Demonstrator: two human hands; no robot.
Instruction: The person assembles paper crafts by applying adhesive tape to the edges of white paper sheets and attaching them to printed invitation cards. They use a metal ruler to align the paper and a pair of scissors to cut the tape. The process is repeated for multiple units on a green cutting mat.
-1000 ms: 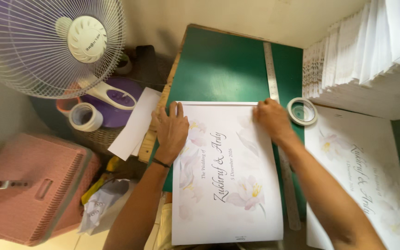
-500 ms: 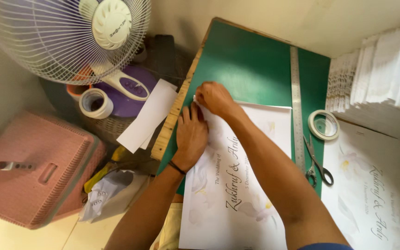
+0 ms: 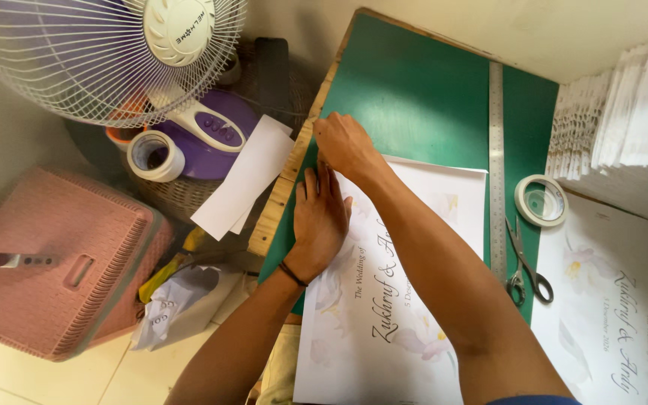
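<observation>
Pressing: left hand (image 3: 322, 221) lies flat, fingers spread, on the left edge of a printed sheet (image 3: 384, 300) on the green mat (image 3: 414, 97).
Right hand: right hand (image 3: 345, 144) reaches across to the sheet's top left corner, fingers bent down at the mat's edge; whether it pinches anything I cannot tell.
Hidden: the right forearm covers the middle of the sheet and part of its dark script; the sheet's lower end is cut off by the frame.
Sheet: white, long, with pale flower prints, lying along the counter.
Second sheet: a like print (image 3: 624, 315) lies to the right, partly out of frame.
Tools: steel ruler (image 3: 496, 150) runs along the mat; scissors (image 3: 525, 262) and a tape roll (image 3: 541, 200) lie just beside it.
Stack: white folded papers (image 3: 624, 120) at upper right, cut off.
Left side: white fan (image 3: 114, 52), another tape roll (image 3: 155, 155), pink basket (image 3: 54, 262).
</observation>
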